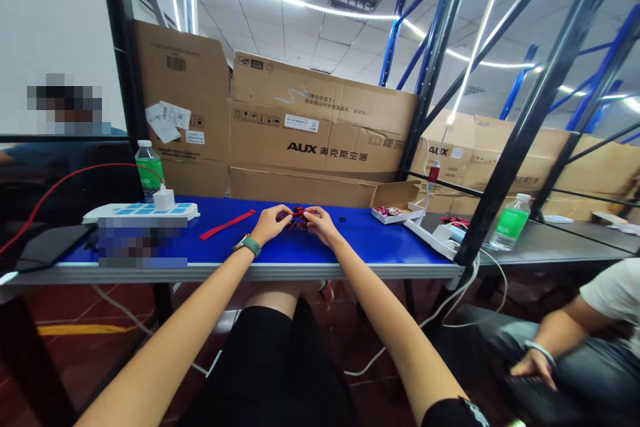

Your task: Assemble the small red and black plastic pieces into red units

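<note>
Both my hands meet over the blue table [360,243]. My left hand [271,221], with a green watch on its wrist, and my right hand [320,222] pinch a small red and black object [299,217] between their fingertips, just above the tabletop. What the object is cannot be made out at this size. A loose red strap [227,224] lies flat to the left of my left hand. A tiny black piece [343,219] rests to the right of my right hand.
A white power strip [143,211] with a charger and a green-labelled bottle [149,170] stand at the left. An open small box [395,207], another power strip [435,237] and a second bottle [510,220] are at the right. Cardboard boxes [320,127] line the back. A person's hand [535,363] rests low on the right.
</note>
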`<state>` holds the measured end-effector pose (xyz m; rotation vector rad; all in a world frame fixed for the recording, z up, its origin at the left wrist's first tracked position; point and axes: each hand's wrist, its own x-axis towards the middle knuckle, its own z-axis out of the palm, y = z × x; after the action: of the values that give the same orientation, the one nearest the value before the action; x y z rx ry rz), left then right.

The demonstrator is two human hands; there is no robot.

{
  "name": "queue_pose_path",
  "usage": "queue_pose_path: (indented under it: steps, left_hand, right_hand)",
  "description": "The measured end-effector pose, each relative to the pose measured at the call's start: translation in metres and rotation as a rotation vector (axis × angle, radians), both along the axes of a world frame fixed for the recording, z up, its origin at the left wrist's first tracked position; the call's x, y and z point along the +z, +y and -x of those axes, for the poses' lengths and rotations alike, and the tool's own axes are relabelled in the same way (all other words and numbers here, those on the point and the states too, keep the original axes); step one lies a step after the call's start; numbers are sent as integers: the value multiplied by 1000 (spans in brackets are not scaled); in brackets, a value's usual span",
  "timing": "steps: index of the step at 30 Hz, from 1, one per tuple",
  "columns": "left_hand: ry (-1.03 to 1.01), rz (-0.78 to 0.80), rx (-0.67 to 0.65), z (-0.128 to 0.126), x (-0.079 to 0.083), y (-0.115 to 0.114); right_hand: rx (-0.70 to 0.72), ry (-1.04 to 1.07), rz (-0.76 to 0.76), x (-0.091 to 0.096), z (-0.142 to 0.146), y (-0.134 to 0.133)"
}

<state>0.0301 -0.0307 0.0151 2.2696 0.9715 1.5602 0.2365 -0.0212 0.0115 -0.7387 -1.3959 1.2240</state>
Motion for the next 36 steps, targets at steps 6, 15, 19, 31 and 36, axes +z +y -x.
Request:
queue_pose_path:
  steps: [6, 15, 19, 31, 36]
  left_hand:
    - [70, 65, -122, -1, -6, 5]
    - [224, -58, 261, 11, -7, 12]
    - [471, 127, 321, 10, -14, 12]
    - [598, 171, 357, 6, -18, 13]
    - [589, 155, 357, 7, -17, 11]
  right_hand:
    - [-25, -78, -63, -5, 2, 7]
    - [-351, -544, -516, -8, 3, 12]
    - [-854, -488, -467, 1, -18, 14]
    - [-779, -103, 17, 4, -37, 57]
    - [-809, -339, -282, 18, -45, 59]
